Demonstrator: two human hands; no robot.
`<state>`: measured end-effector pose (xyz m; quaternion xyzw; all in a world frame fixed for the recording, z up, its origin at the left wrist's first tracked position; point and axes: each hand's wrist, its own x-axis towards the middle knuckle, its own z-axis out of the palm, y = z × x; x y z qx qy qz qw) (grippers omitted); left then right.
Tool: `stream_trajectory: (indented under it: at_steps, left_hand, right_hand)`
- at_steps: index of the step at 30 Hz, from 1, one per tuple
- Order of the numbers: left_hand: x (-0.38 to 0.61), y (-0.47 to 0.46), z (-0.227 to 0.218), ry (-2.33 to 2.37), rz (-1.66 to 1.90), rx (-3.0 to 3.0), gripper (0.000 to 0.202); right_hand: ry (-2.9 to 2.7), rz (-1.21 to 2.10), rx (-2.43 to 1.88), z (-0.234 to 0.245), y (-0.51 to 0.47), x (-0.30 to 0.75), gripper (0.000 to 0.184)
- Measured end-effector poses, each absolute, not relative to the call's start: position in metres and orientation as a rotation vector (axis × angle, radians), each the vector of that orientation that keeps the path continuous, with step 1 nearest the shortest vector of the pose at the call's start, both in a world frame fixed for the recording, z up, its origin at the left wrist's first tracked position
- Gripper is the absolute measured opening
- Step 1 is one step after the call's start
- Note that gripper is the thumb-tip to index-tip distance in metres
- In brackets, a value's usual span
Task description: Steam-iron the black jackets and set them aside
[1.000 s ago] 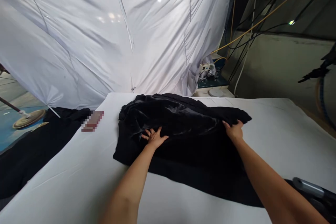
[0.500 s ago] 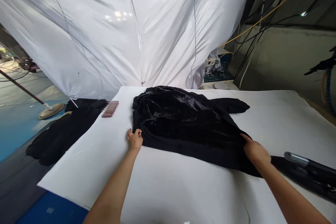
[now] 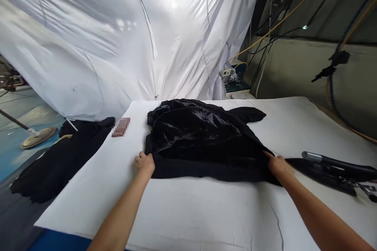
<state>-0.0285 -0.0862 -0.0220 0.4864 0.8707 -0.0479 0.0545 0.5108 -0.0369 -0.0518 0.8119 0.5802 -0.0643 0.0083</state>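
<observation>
A black garment (image 3: 200,137) with a shiny, plush-looking surface lies spread on the white-covered table (image 3: 188,211). One sleeve-like part (image 3: 250,114) sticks out at its back right. At the near left corner of the garment, my left hand (image 3: 146,162) is closed on the edge. My right hand (image 3: 279,166) grips the near right edge, fingers partly hidden by the cloth. The near hem runs nearly straight between the two hands. Just right of my right hand rests a black iron (image 3: 326,172) with a grey-tipped handle.
Dark cloth (image 3: 67,157) is heaped beyond the table's left edge. A blurred reddish item (image 3: 121,127) lies on that side. White sheeting (image 3: 176,39) hangs behind the table. Cables (image 3: 282,19) and a hanging hose (image 3: 331,82) are at the right. A round-based stand (image 3: 39,137) is at far left.
Both hands, still holding the garment, have shifted its near edge; the hem now lies straighter and more level. The view has turned right, showing more of the iron.
</observation>
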Motion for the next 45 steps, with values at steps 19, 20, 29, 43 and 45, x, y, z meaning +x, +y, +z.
stream_trajectory:
  at_steps: [19,20,29,43,45]
  left_hand:
    - [0.174,-0.112,-0.061,1.505,0.177,2.430,0.044]
    - [0.177,-0.111,-0.060,1.524,0.179,2.404,0.040]
    - [0.238,-0.118,-0.065,1.684,0.326,2.333,0.040]
    - [0.293,-0.116,-0.057,1.654,0.117,2.295,0.051]
    - [0.299,-0.114,-0.060,1.669,0.058,2.245,0.060]
  right_hand:
    - [1.800,-0.208,2.568,-0.020,-0.044,0.485,0.047]
    - [1.771,-0.192,2.576,-0.017,-0.046,0.486,0.047]
    - [2.507,0.039,2.036,-0.043,-0.089,0.480,0.045]
    - [2.407,-0.246,2.060,-0.061,-0.094,0.493,0.058]
    - [2.521,-0.280,1.986,-0.038,-0.086,0.507,0.052]
